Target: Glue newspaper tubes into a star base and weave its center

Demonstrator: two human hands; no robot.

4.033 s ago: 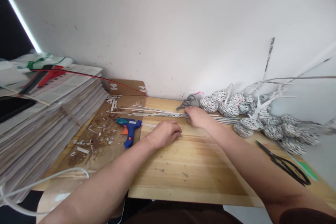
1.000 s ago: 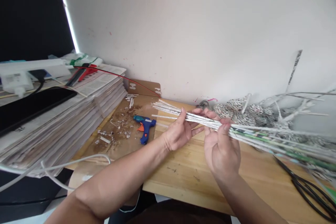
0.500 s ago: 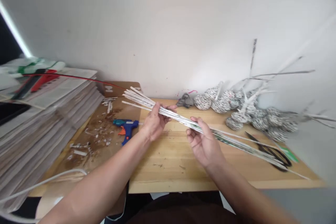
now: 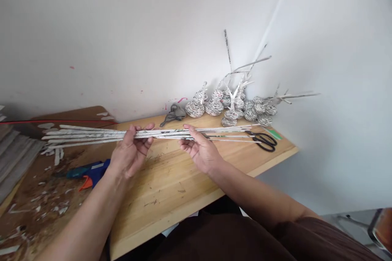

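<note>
I note paper sticks (image 4: 167,133), earlier near the worktop (image 4: 167,175) back edge, now raised, left grip (image 4: 130,153) and right grip (image 4: 200,149) pinching them.

Soft light falls around me; the pale wall (image 4: 147,28) greys toward the right, and near my left hand (image 4: 131,149) the glue gun (image 4: 94,171) looks slightly blurred.

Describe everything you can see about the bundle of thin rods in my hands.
The bundle consists of several long, slim rods, mostly whitish with grey and green marks, seemingly rolled paper. It lies roughly level from side to side, gathered closely in the middle and fanning apart toward both ends. The left hand and right hand hold it over the wooden table. The exact count is hard to tell.
</note>
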